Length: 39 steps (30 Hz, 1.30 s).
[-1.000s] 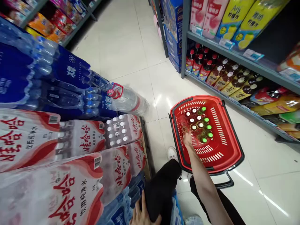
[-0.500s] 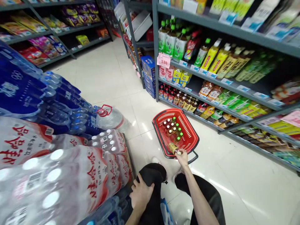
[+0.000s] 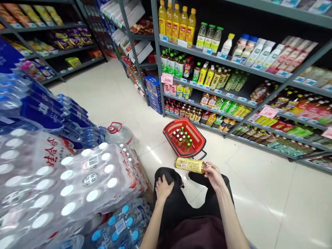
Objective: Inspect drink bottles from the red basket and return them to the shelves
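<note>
My right hand [image 3: 214,176] grips a drink bottle [image 3: 189,165] by its cap end. The bottle has a yellow label and lies almost level in the air, in front of the basket's near edge. Over my left knee, my left hand [image 3: 164,188] rests flat with fingers spread, holding nothing. On the floor beyond the held bottle stands a red shopping basket [image 3: 201,138] with a black rim and handle. Several upright bottles [image 3: 182,137] are inside it, some with green caps and others with pale or brown caps.
Shelves of drinks [image 3: 204,83] rise beyond the basket. On my left are shrink-wrapped water packs [image 3: 85,180], blue-wrapped packs [image 3: 46,107] and a large water jug [image 3: 120,135] with a red handle. Blue boxes [image 3: 153,93] stand at the shelf corner; pale floor tiles [image 3: 259,180] extend rightward.
My right hand has lifted the yellow-labelled bottle out from over the basket, toward me and higher. My view has tilted up and back. The left hand stays on the knee.
</note>
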Tool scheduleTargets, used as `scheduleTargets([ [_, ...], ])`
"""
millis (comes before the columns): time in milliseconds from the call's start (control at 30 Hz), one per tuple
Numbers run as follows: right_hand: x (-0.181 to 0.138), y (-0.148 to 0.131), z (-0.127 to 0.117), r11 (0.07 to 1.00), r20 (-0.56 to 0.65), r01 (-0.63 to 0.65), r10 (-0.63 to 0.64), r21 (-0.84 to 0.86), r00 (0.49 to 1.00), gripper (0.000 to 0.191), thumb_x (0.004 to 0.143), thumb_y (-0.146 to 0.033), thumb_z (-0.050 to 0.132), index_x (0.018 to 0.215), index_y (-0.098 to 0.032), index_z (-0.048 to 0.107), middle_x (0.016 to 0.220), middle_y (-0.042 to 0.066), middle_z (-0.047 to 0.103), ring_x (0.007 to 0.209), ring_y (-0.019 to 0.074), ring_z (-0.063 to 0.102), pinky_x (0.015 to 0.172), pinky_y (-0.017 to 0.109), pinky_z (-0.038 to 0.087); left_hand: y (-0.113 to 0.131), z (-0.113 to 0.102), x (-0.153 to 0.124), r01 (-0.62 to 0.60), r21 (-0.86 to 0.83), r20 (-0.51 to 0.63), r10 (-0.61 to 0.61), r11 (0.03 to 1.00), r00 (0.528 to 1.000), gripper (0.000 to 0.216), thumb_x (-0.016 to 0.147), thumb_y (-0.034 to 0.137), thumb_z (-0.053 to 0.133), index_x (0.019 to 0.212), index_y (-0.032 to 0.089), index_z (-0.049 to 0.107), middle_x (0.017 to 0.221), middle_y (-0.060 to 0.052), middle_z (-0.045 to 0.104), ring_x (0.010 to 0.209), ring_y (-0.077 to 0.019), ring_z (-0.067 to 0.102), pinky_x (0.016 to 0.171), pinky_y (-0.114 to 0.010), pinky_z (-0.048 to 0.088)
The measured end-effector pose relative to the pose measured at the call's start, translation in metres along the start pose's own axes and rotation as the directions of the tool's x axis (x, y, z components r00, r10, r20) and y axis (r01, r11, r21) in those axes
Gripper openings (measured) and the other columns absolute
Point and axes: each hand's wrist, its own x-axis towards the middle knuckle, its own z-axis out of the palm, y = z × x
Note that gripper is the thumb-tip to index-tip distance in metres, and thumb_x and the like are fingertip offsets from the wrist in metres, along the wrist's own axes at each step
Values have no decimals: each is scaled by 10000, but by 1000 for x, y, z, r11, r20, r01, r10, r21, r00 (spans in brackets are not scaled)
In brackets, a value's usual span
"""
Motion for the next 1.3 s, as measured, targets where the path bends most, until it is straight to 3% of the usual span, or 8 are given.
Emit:
scheduleTargets([
  [100, -27, -7, -3, 999, 67, -18, 16, 31, 998, 313, 461, -121, 755, 739, -154, 614, 580, -64, 480, 455, 37, 378, 337, 115, 227, 9, -15, -46, -230, -147, -117, 214, 962, 970, 1026, 910, 391, 619, 1631, -6, 7, 1593, -286, 366, 1471, -356, 423, 1159, -399, 420],
  [167, -40, -14, -3, 999, 110, -16, 11, 39, 994, 297, 443, -87, 722, 722, -139, 634, 601, -48, 509, 437, 23, 343, 324, 118, 182, 15, -22, -78, -414, -224, -296, 343, 883, 892, 1028, 910, 340, 602, 1639, 48, -62, 1596, -258, 367, 1485, -372, 397, 1153, -454, 442],
  [433, -89, -45, -19, 991, 504, 126, -129, 41, 854, 216, 499, -48, 699, 687, -152, 675, 789, -22, 548, 420, 28, 411, 260, 147, 247, 2, -45, -162, -733, -94, -656, 512, 673, 554, 485, 948, 295, 564, 1428, 236, 541, 1408, -117, 575, 1243, -292, 640, 1054, -445, 555],
  [600, -110, -59, -41, 927, 518, 342, -372, 156, 771, 244, 581, -191, 827, 809, -188, 742, 895, -7, 555, 386, 17, 407, 242, 169, 179, 4, -77, -187, -890, -85, -709, 601, 448, 369, 438, 824, 311, 761, 1242, 215, 673, 1245, -99, 654, 1082, -239, 705, 976, -347, 592],
  [700, -114, -62, -35, 853, 440, 495, -512, 163, 738, 239, 634, -336, 868, 783, -184, 760, 790, -9, 520, 452, 38, 402, 345, 178, 256, 5, -86, -194, -923, -216, -590, 710, 320, 384, 493, 757, 341, 817, 1213, 193, 706, 1204, -104, 701, 1036, -238, 732, 903, -302, 621],
  [800, -115, -57, -11, 797, 341, 579, -600, 174, 724, 330, 696, -455, 844, 640, -156, 716, 662, -4, 449, 565, 88, 414, 505, 215, 332, 1, -88, -196, -826, -494, -387, 782, 273, 489, 597, 803, 425, 759, 1331, 166, 657, 1143, -114, 750, 965, -249, 751, 844, -312, 635],
  [1033, -105, -34, 66, 825, 356, 419, -548, 380, 757, 390, 722, -499, 811, 681, -197, 567, 687, -15, 371, 629, 129, 374, 567, 250, 395, -12, -94, -214, -233, -939, 41, 756, 253, 653, 909, 909, 687, 512, 1612, 159, 282, 1040, -145, 744, 477, -134, 584, 396, -233, 443],
  [1300, -96, -11, 95, 863, 372, 20, -239, 505, 897, 325, 761, -506, 721, 857, -231, 576, 837, 16, 620, 683, 166, 563, 652, 338, 576, -14, -107, -208, -117, -970, 96, 782, 211, 616, 940, 929, 730, 443, 1625, 138, 222, 919, -124, 728, 425, -113, 540, 375, -227, 409],
])
